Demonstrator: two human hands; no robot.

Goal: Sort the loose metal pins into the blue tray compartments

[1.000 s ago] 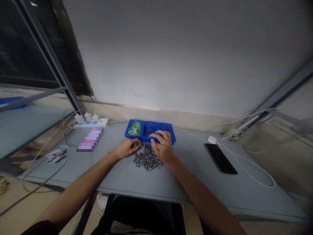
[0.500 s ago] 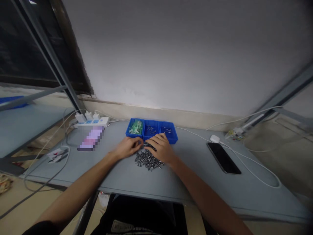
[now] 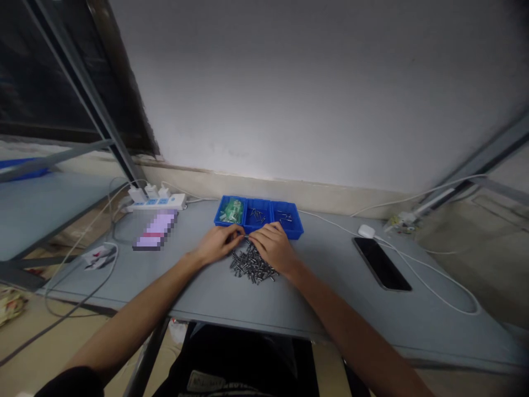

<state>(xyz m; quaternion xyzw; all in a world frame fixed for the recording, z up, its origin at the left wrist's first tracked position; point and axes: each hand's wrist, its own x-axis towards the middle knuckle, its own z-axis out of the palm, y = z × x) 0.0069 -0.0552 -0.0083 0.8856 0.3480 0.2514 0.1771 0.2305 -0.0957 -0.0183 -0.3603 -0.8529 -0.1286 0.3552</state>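
A heap of small, dark metallic pin-like pieces (image 3: 253, 269) lies on the grey table in front of me; their exact kind is too small to tell. At the heap's far left edge, my left hand (image 3: 221, 243) is closed, thumb and fingers pinched together. My right hand (image 3: 273, 248) arches over the far right of the heap with its fingers bent and together, fingertips close to the left ones. A thin metal glint shows between the two hands, but which hand grips it is unclear. Just beyond stand three joined blue bins (image 3: 293, 230).
The left bin holds a green-tinted bag (image 3: 232, 212); the other two hold a few metal pins (image 3: 257, 215). A black phone (image 3: 381, 264) and white cable lie right. Left are a power strip (image 3: 176, 201), a pixelated phone-like object (image 3: 156, 230) and crumpled paper (image 3: 99, 257).
The right hand's fingers have drawn closer together and lower beside the left fingertips. The left hand keeps its pinch. The camera view has shifted slightly.
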